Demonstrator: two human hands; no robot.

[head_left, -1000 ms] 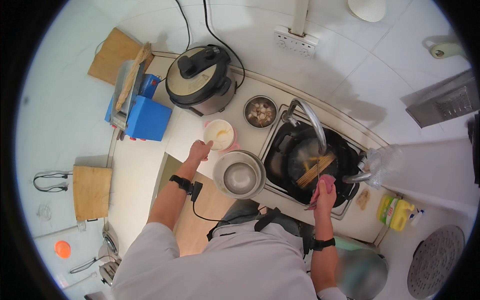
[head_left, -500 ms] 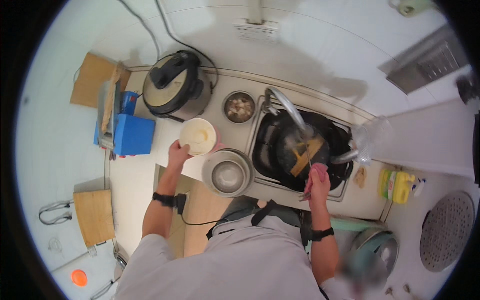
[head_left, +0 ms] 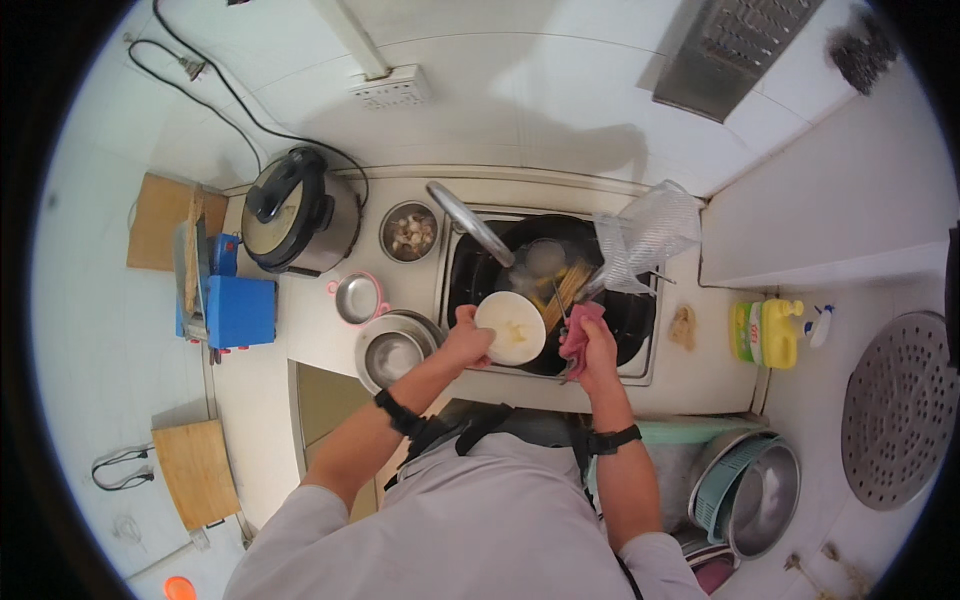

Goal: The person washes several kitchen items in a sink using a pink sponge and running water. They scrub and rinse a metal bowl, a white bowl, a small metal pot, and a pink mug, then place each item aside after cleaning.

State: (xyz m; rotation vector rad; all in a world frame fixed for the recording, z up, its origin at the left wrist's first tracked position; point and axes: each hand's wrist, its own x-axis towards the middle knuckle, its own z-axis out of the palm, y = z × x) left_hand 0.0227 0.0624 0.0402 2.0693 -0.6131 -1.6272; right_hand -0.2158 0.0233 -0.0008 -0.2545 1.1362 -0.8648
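My left hand (head_left: 470, 338) is closed on the rim of a white bowl (head_left: 510, 327) with pale yellowish contents, tilted over the sink (head_left: 648, 355). My right hand (head_left: 596, 352) grips a pink cloth (head_left: 580, 325), with a thin metal tool projecting from it into the black basin (head_left: 625, 335). In the basin lie a bundle of thin sticks (head_left: 572, 285) and yellow pieces in cloudy water, partly hidden by the bowl and curved faucet (head_left: 470, 220). Left of the sink sit a small pink-handled steel cup (head_left: 357, 298), nested steel bowls (head_left: 393, 360) and a bowl of pale chopped pieces (head_left: 410, 233).
Back left are a pressure cooker (head_left: 300, 220), blue machine (head_left: 240, 312) and wooden board (head_left: 150, 240). Clear plastic (head_left: 645, 230) hangs at the sink's right, near a yellow jug (head_left: 762, 335). Below right are stacked metal basins (head_left: 765, 500); a perforated plate (head_left: 895, 410) stands at right.
My left hand has lifted the white bowl from the pink-handled cup and moved it rightward over the sink. My right hand still holds the cloth. The camera view has shifted.
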